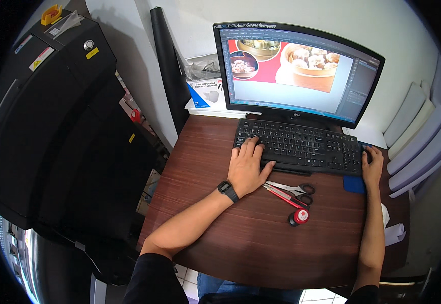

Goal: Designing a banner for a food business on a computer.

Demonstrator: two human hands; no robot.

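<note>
Downward head-height fisheye over desk [240,235]

Lit moderately across the dark reddish-brown wood-grain tabletop [230,233], with soft shading toward the near edge. Brightest at the glowing, black-framed rectangular monitor [301,68]; washed out in pale areas. Shadowed on the smooth pale wall [111,17] beside the large matte-black machine housing [63,126]; low in detail on dark panels. Blown out at the lower-left rim. Vignetted to black at the corners. Bowed by fisheye distortion along straight edges. Sharp at the black plastic keyboard [301,147], down to individual keys.
</note>
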